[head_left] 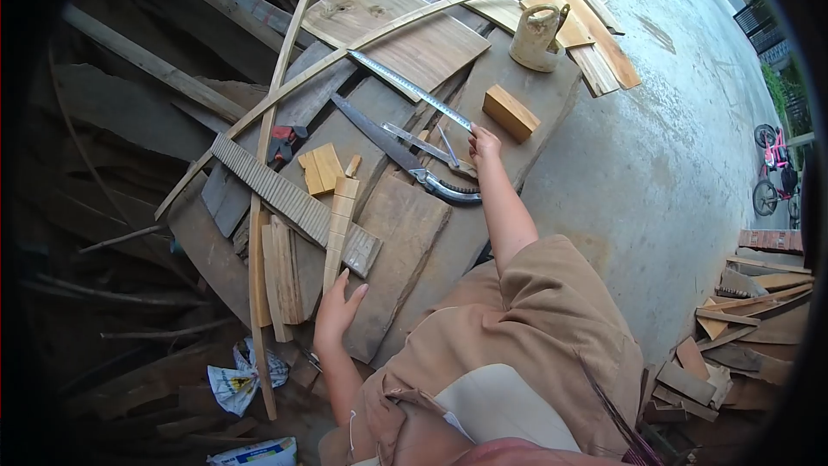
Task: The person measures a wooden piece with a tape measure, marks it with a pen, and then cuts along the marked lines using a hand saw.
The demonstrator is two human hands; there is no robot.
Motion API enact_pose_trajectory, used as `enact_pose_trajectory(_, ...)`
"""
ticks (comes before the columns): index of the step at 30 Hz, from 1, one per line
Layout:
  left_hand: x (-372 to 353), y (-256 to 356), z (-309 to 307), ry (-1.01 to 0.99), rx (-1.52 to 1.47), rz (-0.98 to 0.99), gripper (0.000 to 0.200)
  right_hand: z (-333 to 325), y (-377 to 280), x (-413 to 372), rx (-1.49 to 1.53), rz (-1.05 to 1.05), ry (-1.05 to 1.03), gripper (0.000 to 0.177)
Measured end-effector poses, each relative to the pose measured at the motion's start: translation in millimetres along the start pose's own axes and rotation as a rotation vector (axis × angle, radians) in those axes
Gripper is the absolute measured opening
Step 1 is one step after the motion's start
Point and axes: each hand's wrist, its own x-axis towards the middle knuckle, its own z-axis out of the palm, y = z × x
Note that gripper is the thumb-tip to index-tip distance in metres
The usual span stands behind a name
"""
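Note:
My right hand (485, 146) pinches the near end of a long steel ruler (412, 89), which reaches across the bench toward a wide board (397, 22). Below the ruler lie a handsaw (379, 134) with a curved metal handle and a sliding bevel (423, 143). Thumb and fingers apart, my left hand (339, 315) rests at the lower end of a narrow wooden strip (340, 226) with lines across it. Beside that strip runs a long ridged wooden piece (280, 188). A small wooden block (511, 113) sits right of the ruler.
A worn container with a handle (535, 39) stands at the bench's far right. Red-and-black pliers (285, 144) and a notched wood offcut (321, 169) lie left. Long thin strips cross the bench. Scrap wood (733, 345) piles up on the right; a pink bicycle (779, 171) stands beyond.

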Motion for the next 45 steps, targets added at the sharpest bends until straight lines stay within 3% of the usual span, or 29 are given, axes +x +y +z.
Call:
enact_pose_trajectory(1, 1.5, -0.6, -0.9, -0.001, 0.022, -0.020, 0.060, -10.4, 15.4, 32.4, 0.005, 0.005, 0.005, 0.033)
enact_pose_trajectory(3, 4.2, -1.5, -0.8, -0.007, 0.050, -0.048, 0.061, -28.3, 50.1, 97.2, -0.627, -0.344, 0.362, 0.060)
enact_pose_trajectory(4, 7.4, -1.9, -0.1, 0.006, 0.088, -0.049, 0.061, -28.9, 39.7, 78.3, -0.628, -0.335, 0.363, 0.060)
enact_pose_trajectory(6, 11.4, -1.5, 2.1, 0.011, 0.125, -0.057, 0.060, -27.9, -12.1, 2.8, -1.106, -0.751, 0.569, 0.075)
enact_pose_trajectory(7, 15.8, 1.2, 3.9, -0.021, 0.112, -0.045, 0.060, -27.3, -24.3, -11.0, -1.111, -0.751, 0.571, 0.075)
enact_pose_trajectory(9, 25.7, 5.7, 10.1, -0.056, 0.089, -0.038, 0.060, -27.9, -38.8, -28.4, -1.107, -0.713, 0.374, 0.062)
enact_pose_trajectory(10, 32.1, 6.5, 13.6, -0.065, 0.078, 0.004, 0.060, -28.3, -39.7, -34.2, -1.114, -0.712, 0.372, 0.062)
enact_pose_trajectory(13, 44.7, 20.0, 17.4, -0.071, 0.066, 0.063, 0.060, -28.8, -30.5, -47.2, -1.234, -0.731, -0.058, 0.036)
enact_pose_trajectory(18, 59.2, 13.8, 18.9, 0.005, 0.089, 0.171, 0.059, -23.2, -12.8, -75.1, -1.595, -0.636, -0.228, 0.037)
enact_pose_trajectory(23, 56.8, -11.1, 22.9, 0.056, 0.116, 0.093, 0.057, -22.0, 17.2, -51.4, -1.958, -0.871, -0.337, 0.034)
enact_pose_trajectory(24, 53.6, -12.8, 21.7, 0.067, 0.111, 0.082, 0.057, -21.4, 15.1, -50.6, -1.960, -0.882, -0.352, 0.034)
enact_pose_trajectory(27, 44.8, -16.5, 20.0, 0.091, 0.100, 0.094, 0.055, -23.9, 1.0, -53.1, -1.864, -0.642, -0.420, 0.025)
enact_pose_trajectory(31, 49.1, -20.6, 14.8, 0.301, -0.013, 0.088, 0.051, -20.3, -28.3, -110.6, -1.865, -0.634, -0.674, 0.026)
enact_pose_trajectory(33, 62.6, -24.0, 14.9, 0.431, 0.046, 0.071, 0.051, -20.9, -30.7, -140.8, -1.621, -0.506, -0.674, 0.027)
enact_pose_trajectory(34, 73.8, -26.2, 16.0, 0.484, 0.082, 0.066, 0.052, -21.8, -24.1, -148.2, -1.637, -0.515, -0.690, 0.027)
enact_pose_trajectory(36, 99.1, -25.3, 18.0, 0.501, 0.197, 0.039, 0.056, -24.2, -8.7, -157.7, -1.505, -0.909, -0.653, 0.029)
enact_pose_trajectory(38, 122.9, -24.9, 22.0, 0.487, 0.269, 0.074, 0.058, -12.0, 3.4, -182.7, -1.117, -0.752, -0.808, 0.022)
enact_pose_trajectory(40, 140.4, -29.8, 31.9, 0.483, 0.278, 0.078, 0.060, 5.9, 18.1, -198.9, -1.007, -0.620, -0.853, 0.018)
enact_pose_trajectory(42, 145.7, -38.1, 40.0, 0.482, 0.296, 0.092, 0.061, 18.0, 42.1, -187.6, -1.153, -0.854, -0.933, 0.018)
enact_pose_trajectory(43, 144.6, -40.8, 42.8, 0.468, 0.312, 0.130, 0.063, 28.3, 44.7, -195.5, -1.214, -0.810, -0.957, 0.019)
enact_pose_trajectory(45, 142.7, -44.2, 45.7, 0.454, 0.327, 0.169, 0.064, 41.4, 59.0, -201.9, -1.243, -0.937, -0.908, 0.020)
